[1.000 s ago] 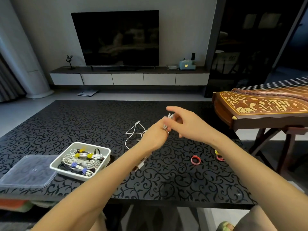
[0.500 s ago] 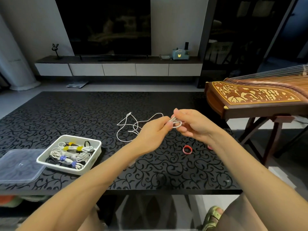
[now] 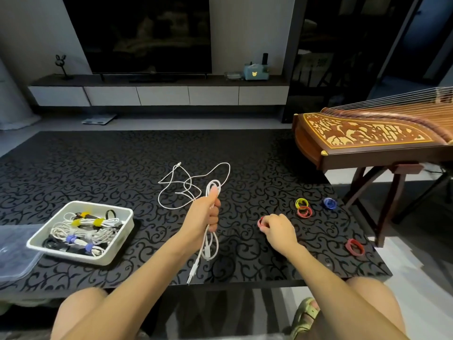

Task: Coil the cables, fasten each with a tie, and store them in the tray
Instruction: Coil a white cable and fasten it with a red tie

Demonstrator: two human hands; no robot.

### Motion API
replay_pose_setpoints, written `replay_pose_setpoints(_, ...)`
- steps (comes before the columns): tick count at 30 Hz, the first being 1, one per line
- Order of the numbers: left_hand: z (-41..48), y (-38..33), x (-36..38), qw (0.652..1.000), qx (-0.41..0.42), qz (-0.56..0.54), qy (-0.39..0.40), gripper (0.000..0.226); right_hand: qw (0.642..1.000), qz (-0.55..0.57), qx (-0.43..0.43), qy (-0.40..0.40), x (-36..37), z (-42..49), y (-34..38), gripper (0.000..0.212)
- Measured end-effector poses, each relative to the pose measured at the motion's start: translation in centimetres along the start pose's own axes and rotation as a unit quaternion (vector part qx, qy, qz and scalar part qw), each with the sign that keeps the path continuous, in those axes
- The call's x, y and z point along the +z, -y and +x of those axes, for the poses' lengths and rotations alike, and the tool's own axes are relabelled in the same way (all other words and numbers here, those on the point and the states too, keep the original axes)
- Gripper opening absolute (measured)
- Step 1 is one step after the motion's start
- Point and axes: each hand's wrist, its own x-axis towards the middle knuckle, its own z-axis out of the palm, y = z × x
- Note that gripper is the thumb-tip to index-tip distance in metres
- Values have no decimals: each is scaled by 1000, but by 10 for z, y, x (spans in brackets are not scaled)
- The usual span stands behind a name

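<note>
My left hand (image 3: 205, 217) grips a partly coiled white cable (image 3: 212, 244) in a fist above the black patterned table (image 3: 98, 168). Loops hang below the fist and the loose end (image 3: 186, 185) trails across the table behind it. My right hand (image 3: 278, 230) is down on the table to the right, its fingers pinching a red tie (image 3: 260, 221). The white tray (image 3: 123, 241) at the left holds several coiled cables bound with yellow and blue ties.
More ties lie on the right of the table: yellow (image 3: 301, 202), red (image 3: 304, 212), blue (image 3: 329, 203) and another red (image 3: 354, 247). A clear plastic lid (image 3: 12, 251) sits left of the tray. A wooden zither (image 3: 367, 138) on a stand is at the right.
My right hand has left the cable and dropped to the table onto a red tie. My left hand now holds the coil alone in a fist, lower than before.
</note>
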Motion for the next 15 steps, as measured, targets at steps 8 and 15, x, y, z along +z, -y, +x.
replay_pose_setpoints(8,-16,1,-9,975,67,133,165,25,828,531,-153,92,-55,-68,53,6)
replay_pose_setpoints(15,-32,-13,-7,975,75,100,182,29,781,596,-174,71,-74,-81,64,9)
